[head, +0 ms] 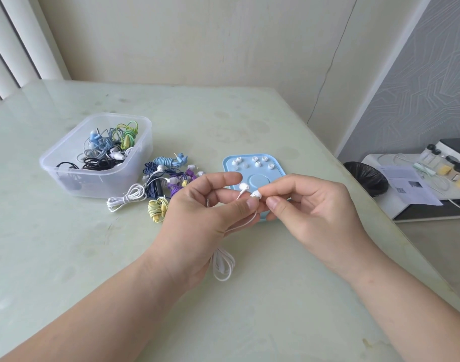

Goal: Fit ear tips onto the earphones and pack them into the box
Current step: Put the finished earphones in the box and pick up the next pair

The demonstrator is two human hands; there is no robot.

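Over the near edge of the blue tray, the left hand grips the white earphones, their cable looping below. The right hand pinches the second bud. Loose ear tips lie on the tray's far part. The clear box stands on the counter, well left of the tray.

On my feed, the body shows as two bare hands and two bare forearms. The left hand and the right hand have slim fingers with short, neatly trimmed nails. I see these best on the left thumbnail and the right thumbnail. The left forearm and the right forearm are uncovered all the way to the frame's edge. A faint small spot marks the right forearm near the wrist.
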